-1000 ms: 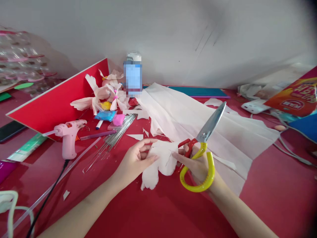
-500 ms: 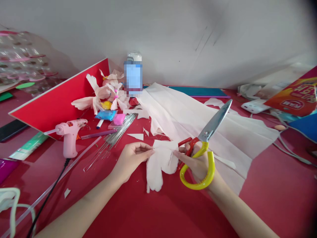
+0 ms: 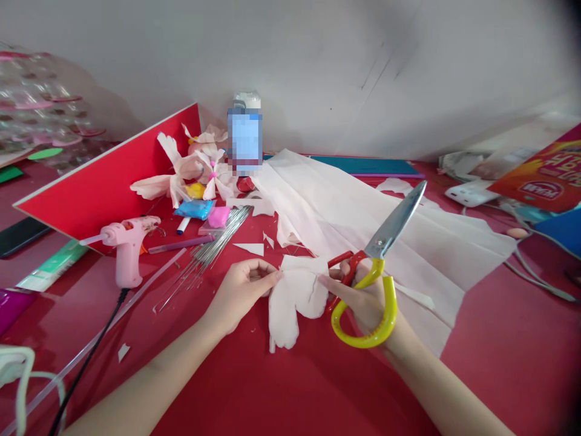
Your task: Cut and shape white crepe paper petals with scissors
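A white paper cutout (image 3: 285, 309) with rounded lobes hangs between my hands, above the red table. My left hand (image 3: 247, 287) pinches its left edge between thumb and fingers. At its right edge, my right hand (image 3: 361, 300) grips the paper with thumb and forefinger. The same hand also carries scissors (image 3: 388, 233) with one red and one yellow handle; their closed blades point up and to the right. Part of the red handle is hidden behind the fingers. Behind the cutout spreads a large pale sheet of paper (image 3: 345, 206).
At left lie a pink glue gun (image 3: 129, 248), a bundle of metal wires (image 3: 213, 242) and a blue packet (image 3: 194, 209). Pale paper flowers (image 3: 175, 175) rest against a red board (image 3: 118, 175). A phone (image 3: 246, 139) stands by the wall. White cables (image 3: 540, 281) run at right.
Almost nothing differs. The view has shifted very slightly; both hands keep hold of the paper cutout, and the scissors stay in the right hand.
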Tool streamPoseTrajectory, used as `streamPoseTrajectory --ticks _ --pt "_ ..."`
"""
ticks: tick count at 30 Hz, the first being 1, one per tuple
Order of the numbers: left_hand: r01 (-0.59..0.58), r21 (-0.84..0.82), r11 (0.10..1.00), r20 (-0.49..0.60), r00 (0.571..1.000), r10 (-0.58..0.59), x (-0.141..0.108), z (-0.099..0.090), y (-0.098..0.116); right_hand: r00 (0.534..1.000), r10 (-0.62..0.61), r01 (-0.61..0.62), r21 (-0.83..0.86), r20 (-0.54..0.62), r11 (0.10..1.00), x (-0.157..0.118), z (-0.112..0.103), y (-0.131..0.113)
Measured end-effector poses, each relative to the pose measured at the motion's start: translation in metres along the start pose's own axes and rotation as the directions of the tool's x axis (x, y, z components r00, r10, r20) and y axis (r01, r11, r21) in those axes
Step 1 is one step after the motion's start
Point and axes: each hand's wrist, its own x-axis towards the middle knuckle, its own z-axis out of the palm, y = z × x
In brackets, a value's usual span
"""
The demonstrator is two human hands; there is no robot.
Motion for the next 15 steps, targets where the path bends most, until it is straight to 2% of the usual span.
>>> streamPoseTrajectory --ticks 10,15 --pt "-0.012 0.026 1.0 0.022 1.0 0.011 -0.0005 0.0008 0.0027 1.0 0.016 -0.016 0.043 -0.011 0.999 -0.0002 0.0027 -0.0034" --pt "-0.048 0.091 0.995 0.041 0.998 0.044 0.0 -0.0001 0.0003 0.999 0.011 -0.01 0.035 -0.032 0.999 -0.0016 0.0026 -0.0061"
